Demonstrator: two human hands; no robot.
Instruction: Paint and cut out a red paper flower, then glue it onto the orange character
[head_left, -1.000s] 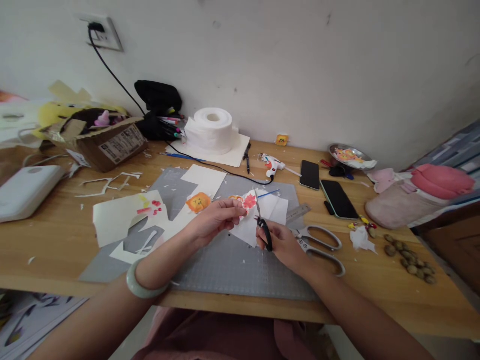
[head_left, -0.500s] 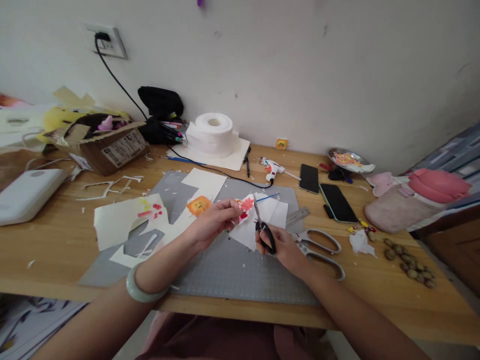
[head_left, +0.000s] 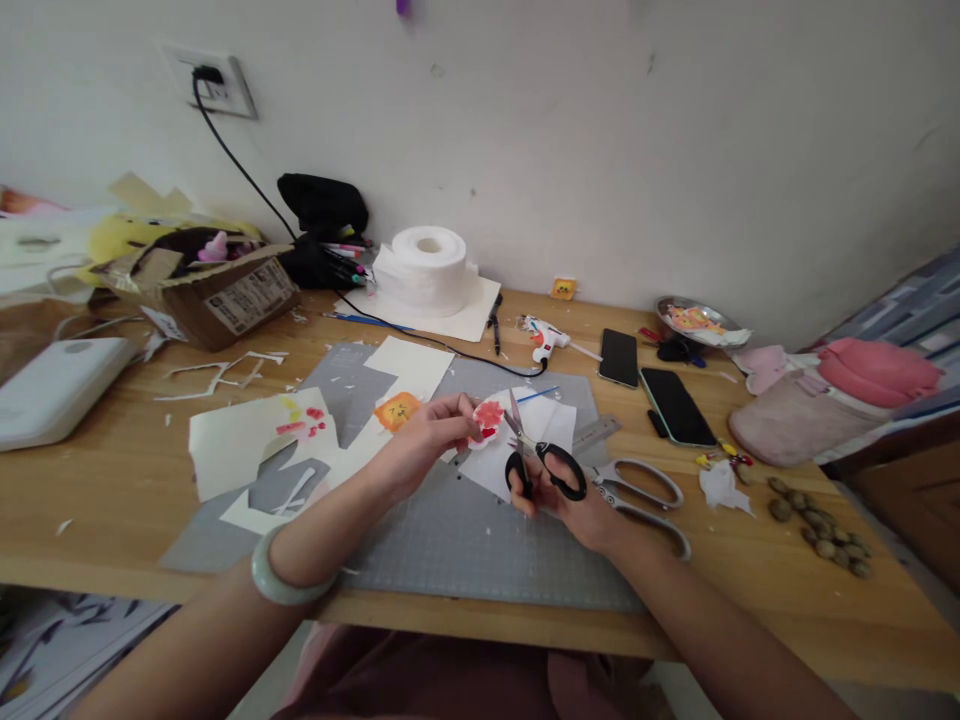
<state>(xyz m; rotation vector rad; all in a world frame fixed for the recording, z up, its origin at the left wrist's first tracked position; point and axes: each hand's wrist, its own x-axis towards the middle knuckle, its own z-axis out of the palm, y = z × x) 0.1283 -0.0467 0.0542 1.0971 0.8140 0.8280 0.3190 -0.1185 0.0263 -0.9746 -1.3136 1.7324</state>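
Observation:
Pinched in the fingers of my left hand [head_left: 436,440] is a small red and white painted paper cutout [head_left: 489,418]. My right hand [head_left: 574,500] has its fingers in the black handles of small scissors [head_left: 536,455]. The scissor blades are spread and point up, close to the cutout's right edge; whether they touch it I cannot tell. Beneath both hands lie white paper sheets [head_left: 551,430] on a grey cutting mat [head_left: 480,550]. An orange painted paper piece [head_left: 397,411] with a small face rests left of my left hand.
Larger grey-handled scissors [head_left: 645,485] and a ruler [head_left: 598,434] lie right of my right hand. A glue gun [head_left: 546,340] stands behind, its cord crossing the table. Two phones [head_left: 679,405], a paper roll [head_left: 420,270], a cardboard box [head_left: 217,295] and walnut-like round things [head_left: 821,530] surround the mat.
The small scissors have opened, their handles spreading apart in my right hand. The cutout has turned in my left fingers, showing more of its red face.

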